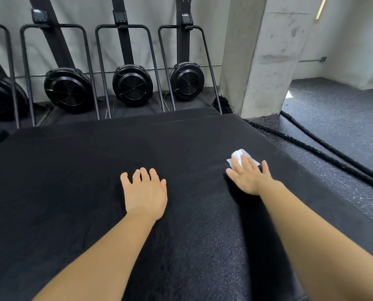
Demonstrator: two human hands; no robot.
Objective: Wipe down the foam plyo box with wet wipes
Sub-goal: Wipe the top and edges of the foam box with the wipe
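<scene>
Seen from the head camera, the foam plyo box (181, 137) fills the lower view, its black top textured. The right hand (251, 179) lies near the box's right edge, its grip flat, straight fingers pressing the wet wipe (238, 156) onto the top without pinching it. The left hand (146, 193) rests spread and bare near the middle. Under flat pressure alone, the wipe may bunch or slip free on the rough cover, leaving patches unwiped.

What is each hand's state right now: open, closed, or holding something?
Left hand: open, resting on the foam plyo box.
Right hand: open, straight fingers pressing the wet wipe down.
</scene>
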